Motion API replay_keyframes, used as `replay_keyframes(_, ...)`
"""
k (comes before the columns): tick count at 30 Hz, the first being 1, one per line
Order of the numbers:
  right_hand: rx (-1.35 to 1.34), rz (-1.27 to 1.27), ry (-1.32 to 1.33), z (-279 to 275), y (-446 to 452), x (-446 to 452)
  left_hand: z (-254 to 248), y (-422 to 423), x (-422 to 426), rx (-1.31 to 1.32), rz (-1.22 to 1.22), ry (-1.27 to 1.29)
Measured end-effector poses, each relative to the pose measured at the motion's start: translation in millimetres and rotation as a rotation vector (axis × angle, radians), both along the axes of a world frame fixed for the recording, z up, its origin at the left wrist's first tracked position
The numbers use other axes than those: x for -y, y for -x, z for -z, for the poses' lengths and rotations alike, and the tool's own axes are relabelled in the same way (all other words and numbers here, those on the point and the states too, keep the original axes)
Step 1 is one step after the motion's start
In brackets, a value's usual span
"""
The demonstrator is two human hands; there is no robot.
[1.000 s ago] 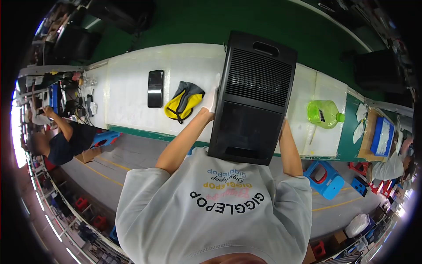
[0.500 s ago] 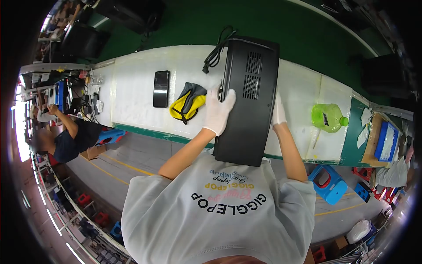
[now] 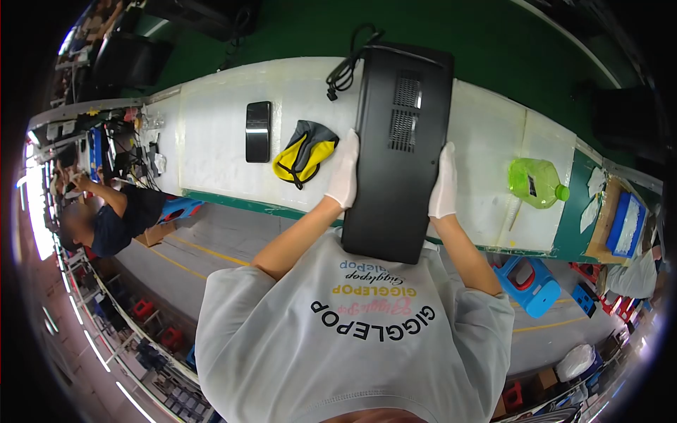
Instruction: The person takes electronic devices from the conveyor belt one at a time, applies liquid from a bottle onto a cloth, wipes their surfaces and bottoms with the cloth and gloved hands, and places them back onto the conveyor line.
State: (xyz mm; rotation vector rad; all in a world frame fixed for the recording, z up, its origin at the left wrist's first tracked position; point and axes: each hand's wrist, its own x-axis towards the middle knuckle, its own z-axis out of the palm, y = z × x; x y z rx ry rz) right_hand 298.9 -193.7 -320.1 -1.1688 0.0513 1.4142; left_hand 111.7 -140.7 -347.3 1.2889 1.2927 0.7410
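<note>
A large black appliance [image 3: 402, 173] with two vent grilles stands on the white worktop [image 3: 218, 84] against my shirt. My left hand [image 3: 344, 169], in a white glove, presses on its left side. On its right side lies my right hand [image 3: 443, 182], also gloved in white. Both hands grip the appliance between them. A coiled black cord [image 3: 343, 75] with a plug hangs off its far left corner. Left of my left hand lies a yellow and grey cloth item [image 3: 305, 154].
A black phone [image 3: 258, 132] lies on the left. To the right sits a green plastic bottle [image 3: 537, 183], and beyond it a blue tray [image 3: 625, 224]. Blue stools [image 3: 532, 287] stand below the table edge. Another person [image 3: 116, 215] is at the far left.
The appliance has turned from its wide slatted face to a narrower side with two grilles, and the cord has come into view. My left hand has shifted from its top onto its left side.
</note>
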Motion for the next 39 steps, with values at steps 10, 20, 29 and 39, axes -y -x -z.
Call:
replay_keyframes(10, 0.648, 0.042, -0.076, -22, 78, -28, -4, 34, -39, 0.333, -0.312, 0.468)
replay_keyframes(20, 0.915, -0.365, -0.327, -29, 57, -33, 15, 87, -67, 0.087, -0.295, 0.549)
replay_keyframes(29, 1.115, -0.304, 0.026, 42, 61, -15, 128, 181, -92, 0.26, -0.146, 0.446)
replay_keyframes(39, 0.613, -0.536, 0.14, 69, 86, 10, 84, 149, -82, 0.105, -0.212, 0.526)
